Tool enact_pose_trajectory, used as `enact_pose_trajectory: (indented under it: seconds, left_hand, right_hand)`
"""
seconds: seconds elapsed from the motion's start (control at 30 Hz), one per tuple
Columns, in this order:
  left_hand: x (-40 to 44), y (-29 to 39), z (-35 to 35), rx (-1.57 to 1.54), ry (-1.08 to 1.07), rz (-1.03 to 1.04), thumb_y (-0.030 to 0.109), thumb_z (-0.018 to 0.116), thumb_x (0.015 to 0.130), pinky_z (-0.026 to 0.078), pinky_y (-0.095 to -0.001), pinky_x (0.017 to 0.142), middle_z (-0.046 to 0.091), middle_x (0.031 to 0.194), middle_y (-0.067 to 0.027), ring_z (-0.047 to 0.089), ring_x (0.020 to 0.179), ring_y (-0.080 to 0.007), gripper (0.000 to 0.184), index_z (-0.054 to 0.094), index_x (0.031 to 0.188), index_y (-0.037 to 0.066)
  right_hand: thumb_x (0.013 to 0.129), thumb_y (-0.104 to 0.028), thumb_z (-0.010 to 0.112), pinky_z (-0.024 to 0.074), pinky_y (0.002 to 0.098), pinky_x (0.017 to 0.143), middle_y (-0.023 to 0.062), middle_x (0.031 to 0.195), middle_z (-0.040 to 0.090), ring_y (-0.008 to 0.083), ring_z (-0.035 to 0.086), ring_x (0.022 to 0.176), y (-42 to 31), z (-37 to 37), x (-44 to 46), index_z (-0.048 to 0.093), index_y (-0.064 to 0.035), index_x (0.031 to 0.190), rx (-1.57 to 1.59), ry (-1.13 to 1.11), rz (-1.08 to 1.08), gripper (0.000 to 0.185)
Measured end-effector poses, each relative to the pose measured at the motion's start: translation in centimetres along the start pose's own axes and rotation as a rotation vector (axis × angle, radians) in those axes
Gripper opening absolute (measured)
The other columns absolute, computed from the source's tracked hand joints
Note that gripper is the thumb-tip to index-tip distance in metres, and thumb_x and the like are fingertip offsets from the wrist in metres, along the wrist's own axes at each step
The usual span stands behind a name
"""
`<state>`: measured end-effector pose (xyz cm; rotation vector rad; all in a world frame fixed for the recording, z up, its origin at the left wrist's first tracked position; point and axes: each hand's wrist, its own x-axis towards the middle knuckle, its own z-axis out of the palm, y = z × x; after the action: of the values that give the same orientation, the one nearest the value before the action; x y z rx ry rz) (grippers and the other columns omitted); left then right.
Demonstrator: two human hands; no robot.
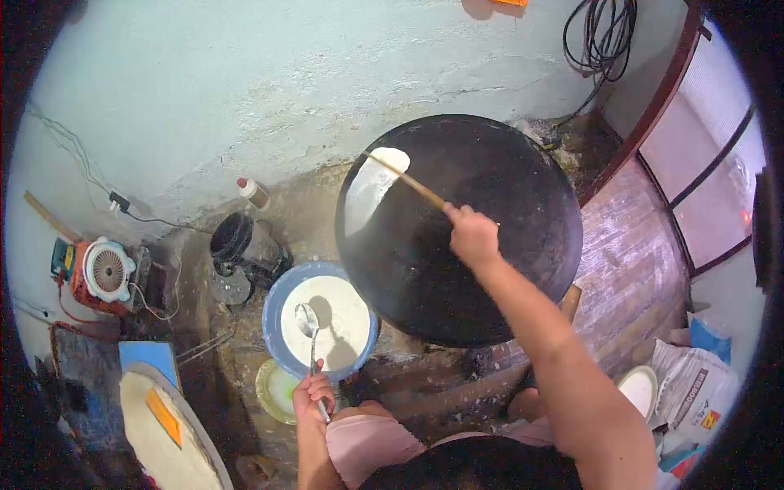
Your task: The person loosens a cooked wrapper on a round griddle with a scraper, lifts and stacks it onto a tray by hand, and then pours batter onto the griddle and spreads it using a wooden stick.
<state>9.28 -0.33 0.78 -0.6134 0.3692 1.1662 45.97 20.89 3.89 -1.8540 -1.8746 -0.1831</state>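
In the middle of the frame, the right hand (474, 234) is closed around a wooden stick (423, 189) reaching over the round black griddle (482, 196). The stick's far end meets a white batter patch (369, 194) at the griddle's upper left. At lower centre-left, the left hand (314, 397) is curled around a metal ladle (308, 320), its bowl above the white liquid (347, 327) in a blue basin (272, 327).
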Motion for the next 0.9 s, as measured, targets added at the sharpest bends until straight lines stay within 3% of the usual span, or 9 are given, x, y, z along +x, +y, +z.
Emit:
enact_pose_trajectory:
  seconds: [0.1,0.13,0.33,0.5,0.57,0.67,0.77,0.8,0.9]
  left_hand:
    - [-0.1,0.7,0.0,0.03,-0.006,-0.01,0.015,0.039,0.086,0.035,-0.0198,0.042,0.039,0.065,0.0004,0.037,0.048,-0.007,0.031,0.045,0.113,-0.002]
    - [0.0,0.7,-0.1,0.011,0.003,-0.008,0.015,0.039,0.086,0.035,-0.0197,0.042,0.039,0.065,0.0004,0.037,0.047,-0.0069,0.031,0.044,0.112,-0.002]
    - [-0.3,-0.1,0.8,0.031,0.121,0.068,0.014,0.038,0.087,0.035,-0.019,0.038,0.04,0.061,0.0004,0.037,0.045,-0.0068,0.029,0.046,0.109,-0.002]
    - [0.0,1.1,-0.2,0.001,0.088,0.018,0.014,0.037,0.087,0.035,-0.0191,0.039,0.041,0.061,0.0001,0.038,0.045,-0.007,0.028,0.047,0.108,-0.003]
    - [0.5,2.1,-1.3,0.196,0.113,0.08,0.013,0.036,0.087,0.035,-0.0193,0.039,0.041,0.061,0.0,0.038,0.045,-0.0073,0.029,0.048,0.107,-0.003]
    - [-0.3,0.4,0.6,0.046,0.136,0.035,0.011,0.037,0.085,0.035,-0.0202,0.039,0.041,0.061,0.0001,0.038,0.045,-0.0078,0.028,0.048,0.107,-0.002]
    - [-0.1,1.8,-0.5,0.048,0.124,0.0,0.011,0.04,0.084,0.035,-0.0202,0.04,0.041,0.061,0.0008,0.038,0.046,-0.0078,0.028,0.049,0.107,-0.001]
    - [-0.1,1.7,-0.5,0.1,0.117,0.035,0.011,0.041,0.083,0.035,-0.02,0.04,0.041,0.06,0.001,0.038,0.046,-0.0078,0.028,0.049,0.107,-0.001]
    - [0.2,1.6,-0.5,0.13,0.088,0.06,0.011,0.041,0.081,0.036,-0.0197,0.04,0.041,0.06,0.0009,0.038,0.045,-0.0076,0.029,0.05,0.106,-0.001]
  right_hand:
    - [0.068,-0.008,0.051,0.0468,0.036,0.065,0.0083,0.083,0.059,0.0269,0.058,0.075,-1.2,-1.6,-0.4,0.058,-0.0134,0.101,0.264,-0.007,0.15,0.034]
    - [0.068,-0.011,0.052,0.0461,0.0359,0.071,0.0082,0.089,0.06,0.027,0.058,0.08,-2.1,-2.4,-1.3,0.057,-0.013,0.103,0.359,-0.189,0.301,0.035]
    - [0.07,-0.005,0.049,0.0459,0.0389,0.064,0.0086,0.081,0.055,0.0279,0.058,0.071,1.4,-1.6,-0.3,0.054,-0.014,0.107,-0.033,-0.146,0.114,0.038]
    - [0.067,-0.009,0.052,0.0451,0.0377,0.07,0.012,0.084,0.057,0.0294,0.056,0.08,-2.5,-2.0,-1.1,0.057,-0.0139,0.103,0.378,-0.127,0.228,0.037]
    - [0.068,-0.007,0.05,0.0454,0.0379,0.067,0.0105,0.081,0.055,0.0271,0.057,0.077,-3.9,-2.2,-0.7,0.055,-0.0148,0.106,0.174,-0.268,0.12,0.039]
    - [0.07,-0.005,0.048,0.0457,0.0377,0.064,0.0084,0.082,0.053,0.0253,0.057,0.075,0.7,-0.3,2.3,0.051,-0.0142,0.11,-0.096,-0.14,0.145,0.041]
    - [0.071,-0.007,0.048,0.0455,0.0378,0.072,0.0106,0.088,0.058,0.028,0.056,0.083,0.7,-1.3,1.6,0.055,-0.011,0.105,0.14,-0.15,0.324,0.036]
    - [0.068,-0.009,0.049,0.0472,0.0409,0.067,0.013,0.088,0.057,0.0307,0.058,0.076,0.5,-0.5,-0.3,0.052,-0.0135,0.105,0.238,0.044,0.2,0.037]
    - [0.068,-0.008,0.049,0.048,0.0399,0.064,0.0133,0.088,0.054,0.0289,0.058,0.077,-2.3,-2.5,-3.7,0.05,-0.0114,0.107,0.209,-0.276,0.097,0.039]
